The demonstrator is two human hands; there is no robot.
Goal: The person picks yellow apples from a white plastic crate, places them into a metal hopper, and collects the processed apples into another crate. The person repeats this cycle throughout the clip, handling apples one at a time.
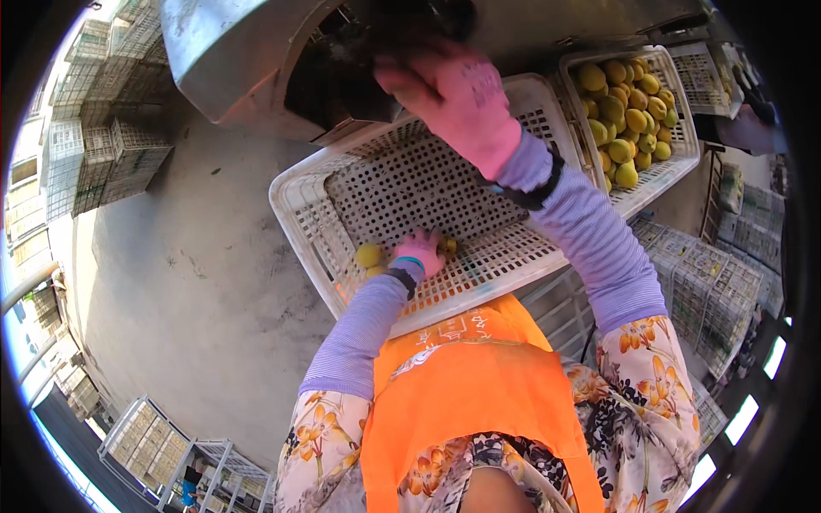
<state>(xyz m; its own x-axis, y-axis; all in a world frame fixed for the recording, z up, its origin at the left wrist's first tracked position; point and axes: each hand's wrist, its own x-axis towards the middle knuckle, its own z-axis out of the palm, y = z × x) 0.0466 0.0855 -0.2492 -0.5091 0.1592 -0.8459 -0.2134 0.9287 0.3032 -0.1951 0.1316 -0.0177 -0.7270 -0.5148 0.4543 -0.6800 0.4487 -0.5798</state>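
Observation:
My left hand (422,253), in a pink glove, is low in a white plastic crate (295,190) with perforated sides and floor. Its fingers curl against a yellow-green citrus fruit (447,246) at the hand's right side. Two more fruits, one a yellow fruit (369,255), lie just left of that hand. My right hand (466,107), also pink-gloved, reaches over the crate's far side toward the dark opening of a metal machine (329,85). Motion and shadow smear its fingers, so whether it holds anything is not visible.
A second white crate (676,64), heaped with yellow-green fruit (629,115), stands at the far right. Stacked crates (128,154) rise at the left, others (701,282) at the right. Concrete floor (205,256) stretches left of the near crate. A metal frame (556,312) shows beside that crate.

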